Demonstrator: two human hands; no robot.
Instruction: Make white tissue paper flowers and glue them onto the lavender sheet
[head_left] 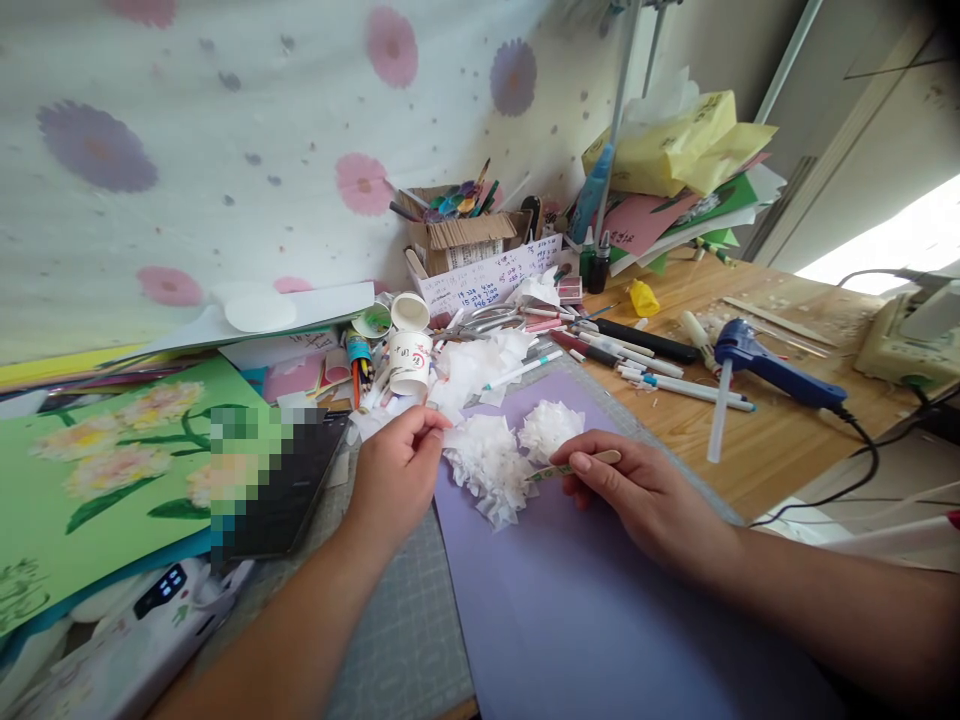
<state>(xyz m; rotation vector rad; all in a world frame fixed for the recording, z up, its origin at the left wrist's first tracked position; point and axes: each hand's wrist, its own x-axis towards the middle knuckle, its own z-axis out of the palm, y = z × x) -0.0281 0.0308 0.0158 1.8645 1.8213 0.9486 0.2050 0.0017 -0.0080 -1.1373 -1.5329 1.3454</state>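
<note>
My left hand [401, 470] is closed in a pinch, with a small piece of white tissue paper [454, 437] at its fingertips. Between the thumb and fingers of my right hand [630, 490] is a slim, pale craft stick [574, 466] with a green-patterned end. That end points left and reaches the edge of a ruffled white tissue-paper flower [491, 470]. A smaller tissue-paper flower [551, 430] sits just beyond it. Both flowers lie on a purple sheet of paper [570, 590], which rests over a grey cutting mat [409, 630].
Loose white tissue [480, 365], scissors [491, 320] and a paper cup [409, 365] crowd the back. Pens [686, 388] and a blue glue gun [776, 365] with a cord lie at right. A green flower painting [135, 450], a dark phone-like slab [289, 490] and a white device [142, 640] occupy the left.
</note>
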